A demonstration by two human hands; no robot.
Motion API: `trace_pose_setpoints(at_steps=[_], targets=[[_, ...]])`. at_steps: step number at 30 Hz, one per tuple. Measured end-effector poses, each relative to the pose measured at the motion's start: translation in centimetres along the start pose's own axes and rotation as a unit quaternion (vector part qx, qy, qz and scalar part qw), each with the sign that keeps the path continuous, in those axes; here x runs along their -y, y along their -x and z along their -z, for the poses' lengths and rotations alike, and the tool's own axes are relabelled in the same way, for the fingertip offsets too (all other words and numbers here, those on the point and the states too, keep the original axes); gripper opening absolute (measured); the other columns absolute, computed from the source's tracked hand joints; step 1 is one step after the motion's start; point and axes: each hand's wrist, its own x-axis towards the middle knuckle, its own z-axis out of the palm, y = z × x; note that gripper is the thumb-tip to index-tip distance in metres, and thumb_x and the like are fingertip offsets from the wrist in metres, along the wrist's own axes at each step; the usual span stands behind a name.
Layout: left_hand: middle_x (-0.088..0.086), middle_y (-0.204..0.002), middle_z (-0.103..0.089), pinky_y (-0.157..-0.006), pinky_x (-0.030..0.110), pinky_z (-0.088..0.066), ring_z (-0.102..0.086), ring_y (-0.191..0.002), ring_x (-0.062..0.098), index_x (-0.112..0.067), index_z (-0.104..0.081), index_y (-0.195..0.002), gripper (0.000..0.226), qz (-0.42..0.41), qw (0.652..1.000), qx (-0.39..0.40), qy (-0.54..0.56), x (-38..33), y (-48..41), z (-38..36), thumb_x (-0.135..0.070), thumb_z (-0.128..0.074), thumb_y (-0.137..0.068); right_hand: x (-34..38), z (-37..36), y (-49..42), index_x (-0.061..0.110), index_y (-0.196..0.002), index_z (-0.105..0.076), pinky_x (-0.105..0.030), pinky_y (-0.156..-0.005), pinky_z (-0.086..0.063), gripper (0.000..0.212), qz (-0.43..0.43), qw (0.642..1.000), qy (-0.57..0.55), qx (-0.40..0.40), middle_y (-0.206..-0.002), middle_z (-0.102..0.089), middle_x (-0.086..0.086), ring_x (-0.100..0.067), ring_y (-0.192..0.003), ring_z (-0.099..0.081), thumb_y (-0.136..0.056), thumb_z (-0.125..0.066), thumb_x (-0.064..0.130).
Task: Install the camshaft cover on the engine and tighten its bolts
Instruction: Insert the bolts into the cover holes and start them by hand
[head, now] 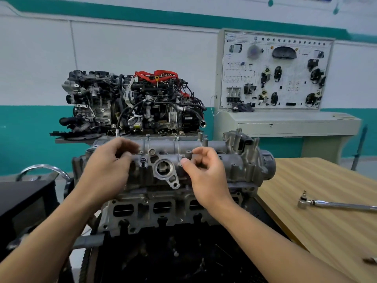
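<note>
No writing is legible; both the left hand (pixel 106 168) and right hand (pixel 204 172) pinch loosely, fingertips curled, touching the camshaft cover (pixel 183 158), whether around bolts I cannot tell.

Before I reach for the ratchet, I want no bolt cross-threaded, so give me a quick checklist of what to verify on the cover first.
1. Grey cast-aluminium camshaft cover sits on the engine: ok.
2. Dark flanged bolt on the near edge seated: not ok, its head stands proud.
3. Bolts along the far edge seated: not ok, they stand up too.
4. Left hand fingers on a bolt: cannot tell, they hide it.
5. Right hand fingers pinch at a boss: cannot tell if a bolt is held.
6. Chrome ratchet wrench lies ready on the wooden table: ok.
</note>
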Motion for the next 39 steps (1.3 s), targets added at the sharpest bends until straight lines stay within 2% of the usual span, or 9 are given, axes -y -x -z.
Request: trace_pose_setpoints(at_steps=[5,9,17,19,23,25,29,34,39], targets=[[-0.004,-0.075,-0.069,-0.04,0.016,-0.044,-0.06,-0.057,0.011,-0.028,-0.067,-0.086,0.024,-0.103,0.99,-0.069,0.067,-4.8,1.3,-1.5,-0.009,-0.058,-0.096,2.4,4.7,-0.1,0.024,-0.099,-0.059,-0.012,-0.059,-0.048,0.018,0.004,0.999,0.036,0.005,-0.067,-0.058,0.017,0.004,-0.062,-0.054,-0.088,-0.068,0.013],[-0.008,-0.063,-0.065,-0.039,0.012,-0.035,-0.049,-0.045,0.001,-0.024,-0.067,-0.085,0.024,-0.191,0.973,0.004,0.131,-11.2,1.7,-6.9,-0.003,-0.058,-0.093,5.2,10.1,-0.9,0.02,-0.094,-0.063,-0.018,-0.061,-0.051,0.019,0.039,0.994,0.085,-0.052,-0.069,-0.063,0.016,0.002,-0.064,-0.057,-0.085,-0.069,0.004],[-0.012,-0.078,-0.065,-0.061,0.012,-0.043,-0.059,-0.07,0.002,-0.023,-0.067,-0.086,0.018,-0.252,0.93,0.153,0.221,-19.2,5.5,-23.1,-0.006,-0.061,-0.087,8.7,26.5,-1.2,0.023,-0.079,-0.063,-0.013,-0.055,-0.044,0.02,0.029,0.938,0.257,-0.232,-0.069,-0.06,0.007,0.003,-0.057,-0.053,-0.083,-0.066,0.003],[-0.013,-0.085,-0.066,-0.068,0.017,-0.046,-0.059,-0.076,0.002,-0.027,-0.066,-0.093,0.017,-0.274,0.91,0.24,0.195,-19.9,7.9,-27.5,-0.011,-0.06,-0.09,9.0,31.6,-0.8,0.021,-0.078,-0.065,-0.02,-0.06,-0.047,0.013,-0.074,0.903,0.386,-0.173,-0.072,-0.064,0.004,-0.005,-0.064,-0.056,-0.084,-0.067,0.01],[-0.007,-0.107,-0.065,-0.078,0.03,-0.05,-0.062,-0.093,0.016,-0.029,-0.064,-0.108,0.03,-0.279,0.869,0.401,0.078,-19.3,12.3,-36.6,-0.008,-0.054,-0.089,9.9,39.9,1.5,0.017,-0.096,-0.069,-0.023,-0.056,-0.046,0.016,-0.311,0.751,0.582,-0.01,-0.085,-0.07,0.0,-0.013,-0.07,-0.062,-0.094,-0.062,0.032],[-0.001,-0.118,-0.062,-0.076,0.031,-0.048,-0.06,-0.097,0.021,-0.03,-0.062,-0.116,0.038,-0.276,0.852,0.446,0.015,-18.6,13.4,-40.3,-0.006,-0.054,-0.087,9.4,42.5,3.0,0.017,-0.104,-0.069,-0.026,-0.065,-0.048,0.021,-0.338,0.683,0.648,0.013,-0.095,-0.071,0.0,-0.014,-0.079,-0.063,-0.098,-0.056,0.033],[0.001,-0.138,-0.05,-0.1,0.038,-0.046,-0.044,-0.127,0.024,-0.028,-0.049,-0.139,0.062,-0.321,0.819,0.47,-0.069,-17.5,13.3,-46.3,-0.004,-0.055,-0.082,6.0,45.3,5.6,0.024,-0.121,-0.067,-0.028,-0.092,-0.045,0.029,-0.37,0.573,0.725,0.094,-0.12,-0.067,-0.001,-0.022,-0.114,-0.058,-0.096,-0.051,0.024],[0.0,-0.156,-0.032,-0.11,0.04,-0.036,-0.031,-0.139,0.027,-0.036,-0.03,-0.152,0.069,-0.352,0.759,0.537,-0.107,-17.6,12.9,-51.6,-0.017,-0.051,-0.089,1.5,46.5,5.5,0.028,-0.139,-0.054,-0.028,-0.095,-0.044,0.046,-0.38,0.597,0.695,0.126,-0.131,-0.061,-0.002,-0.022,-0.12,-0.055,-0.094,-0.06,0.024],[0.004,-0.135,-0.05,-0.096,0.035,-0.04,-0.047,-0.127,0.027,-0.024,-0.049,-0.139,0.048,-0.404,0.721,0.547,-0.134,-17.6,11.7,-54.0,-0.018,-0.054,-0.092,-2.0,46.5,3.5,0.028,-0.139,-0.055,-0.035,-0.097,-0.048,0.051,-0.384,0.58,0.695,0.183,-0.128,-0.063,-0.004,-0.025,-0.118,-0.057,-0.09,-0.065,0.025]])
